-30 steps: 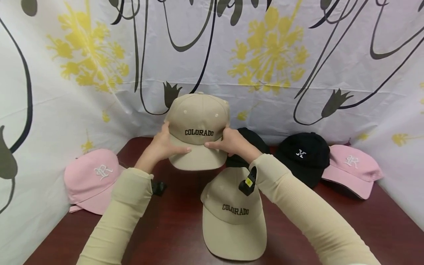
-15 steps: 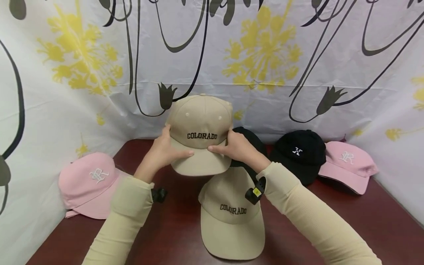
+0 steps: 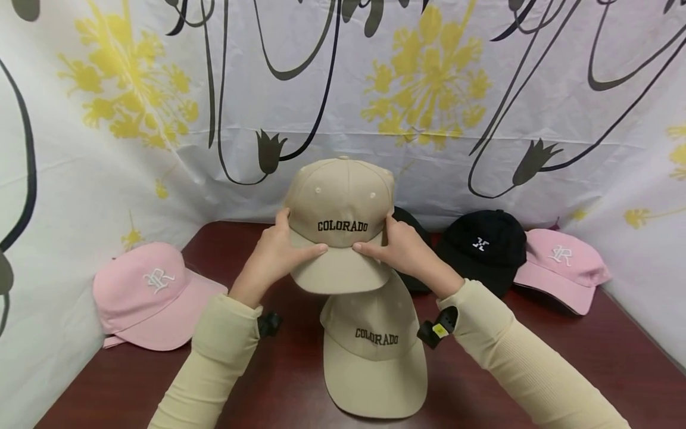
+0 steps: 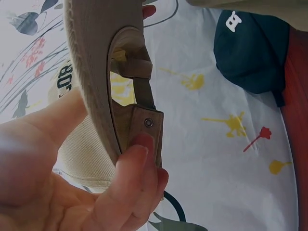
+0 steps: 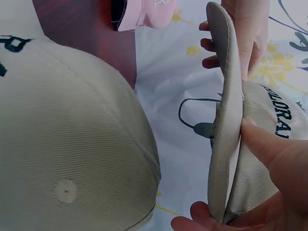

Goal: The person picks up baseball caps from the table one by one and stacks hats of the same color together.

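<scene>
Both hands hold up a beige cap [image 3: 343,199] with COLORADO across its front, brim toward me. My left hand [image 3: 272,253] grips its left side, thumb on top of the brim. On the opposite side my right hand [image 3: 409,253] grips it the same way, the two thumbs pointing at each other. From below, the left wrist view shows the cap's back strap [image 4: 144,120] and snap, with the left fingers curled beneath. A second beige COLORADO cap [image 3: 375,369] rests on the table in front, its crown top hidden behind the held cap's brim.
On the dark red table [image 3: 268,381], a pink cap [image 3: 145,292] lies at the left. To the right are a black cap [image 3: 485,250] and another pink cap [image 3: 565,265]. One more black cap [image 3: 409,223] is partly hidden behind my right hand. A patterned cloth [image 3: 321,77] hangs behind.
The held cap has moved right and a little down toward me, both hands moving with it. It now overlaps the top of the front beige cap, which stays put.
</scene>
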### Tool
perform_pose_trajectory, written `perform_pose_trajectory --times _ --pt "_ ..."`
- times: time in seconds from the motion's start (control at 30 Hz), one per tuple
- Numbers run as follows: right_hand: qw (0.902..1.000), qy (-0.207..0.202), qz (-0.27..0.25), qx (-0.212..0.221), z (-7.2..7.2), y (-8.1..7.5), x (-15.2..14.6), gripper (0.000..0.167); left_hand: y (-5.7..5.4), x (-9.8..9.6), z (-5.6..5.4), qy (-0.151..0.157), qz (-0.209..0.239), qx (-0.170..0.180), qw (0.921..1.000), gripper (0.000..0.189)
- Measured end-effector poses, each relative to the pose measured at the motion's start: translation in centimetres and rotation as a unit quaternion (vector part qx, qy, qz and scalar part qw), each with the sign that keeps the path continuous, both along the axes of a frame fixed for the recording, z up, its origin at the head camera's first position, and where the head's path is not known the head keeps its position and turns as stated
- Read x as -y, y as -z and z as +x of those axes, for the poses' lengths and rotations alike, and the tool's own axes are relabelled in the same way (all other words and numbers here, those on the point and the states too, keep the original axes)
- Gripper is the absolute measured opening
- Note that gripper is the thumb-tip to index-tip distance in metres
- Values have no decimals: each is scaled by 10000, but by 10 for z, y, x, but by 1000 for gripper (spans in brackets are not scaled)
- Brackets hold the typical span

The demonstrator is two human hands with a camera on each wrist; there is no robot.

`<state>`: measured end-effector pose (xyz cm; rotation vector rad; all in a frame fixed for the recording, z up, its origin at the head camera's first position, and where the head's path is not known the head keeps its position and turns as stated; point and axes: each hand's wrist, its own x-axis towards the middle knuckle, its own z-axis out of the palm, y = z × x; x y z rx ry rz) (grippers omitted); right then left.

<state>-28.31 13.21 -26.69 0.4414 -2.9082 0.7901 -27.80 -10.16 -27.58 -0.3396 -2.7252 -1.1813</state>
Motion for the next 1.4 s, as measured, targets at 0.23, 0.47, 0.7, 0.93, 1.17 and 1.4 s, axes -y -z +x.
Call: perform_pose_trajectory --times 0.23,0.47,0.7,0.93,1.17,1.4 --pt "9999 75 6 -84 7 4 -4 85 3 -6 5 -121 -36 -45 9999 97" --pt "9997 192 34 -129 17 5 -14 87 5 -15 12 -107 -108 -79 9999 99" --pt "9992 253 235 -196 28 9 -26 88 10 -24 17 -86 -396 22 9992 101" --pt "9990 373 195 -172 40 14 -35 90 16 -31 21 -49 -479 69 9988 100" --pt "9983 464 197 -280 50 24 -45 89 23 -40 27 6 -551 115 9984 97" --pt "9977 532 180 -382 62 34 -55 87 29 -49 34 208 -618 255 9975 96"
